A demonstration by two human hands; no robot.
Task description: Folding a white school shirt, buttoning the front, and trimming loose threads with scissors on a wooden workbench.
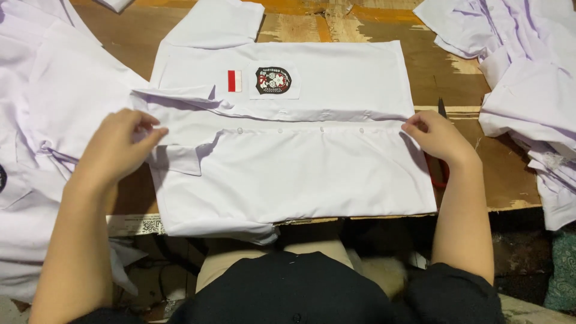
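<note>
Fingers: left hand (117, 147) pinched on the collar end of the shirt (288, 174); right hand (437, 137) fingers curled shut on the hem end of the placket.
Shirt: white, short-sleeved, laid sideways and face up on the table (129, 36), collar to the left, hem to the right; near edge hangs just over the table front.
Placket: held between both hands, buttons (321, 129) seen in a row along it.
Patches: red-and-white flag patch (234, 80) and dark crest (273, 80) on the far half of the chest.
Step tip: placket is best kept taut and straight between the two pinches, both front edges lined up, wrinkles near the collar smoothed out before anything is folded.
Surface: worn wooden board, scuffed, yellowish streaks at the far edge.
Scissors (443, 150): red-handled, partly hidden under the right hand and hem.
Piles: more white shirts stacked left (42, 102) and right (528, 78).
Room: dim below the table; dark clothing of the person seen at bottom.
</note>
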